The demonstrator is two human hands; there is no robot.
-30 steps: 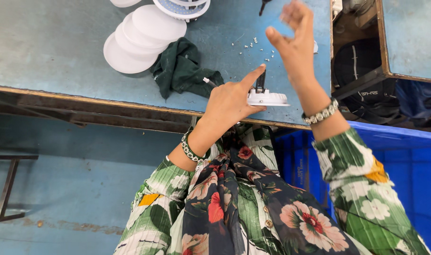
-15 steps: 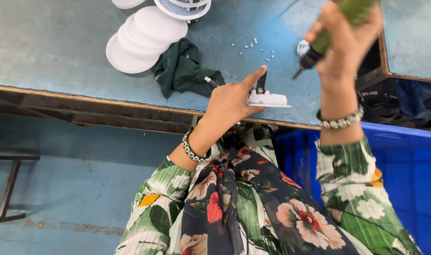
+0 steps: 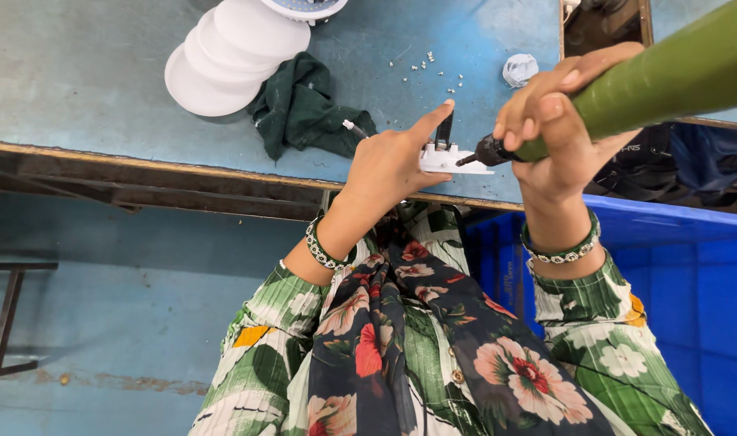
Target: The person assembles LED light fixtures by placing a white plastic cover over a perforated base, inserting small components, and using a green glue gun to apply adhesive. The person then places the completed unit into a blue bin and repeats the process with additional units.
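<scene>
With the left hand pinning the small white part and the right hand clenching the green screwdriver, the angled bit could slip off toward her fingers.

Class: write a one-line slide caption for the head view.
Left hand steadies a small white part; right hand holds a green power screwdriver.

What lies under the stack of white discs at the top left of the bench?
The white discs rest on the blue-grey bench top, overlapping each other. The dark green cloth lies beside them; anything beneath the discs is covered.
</scene>
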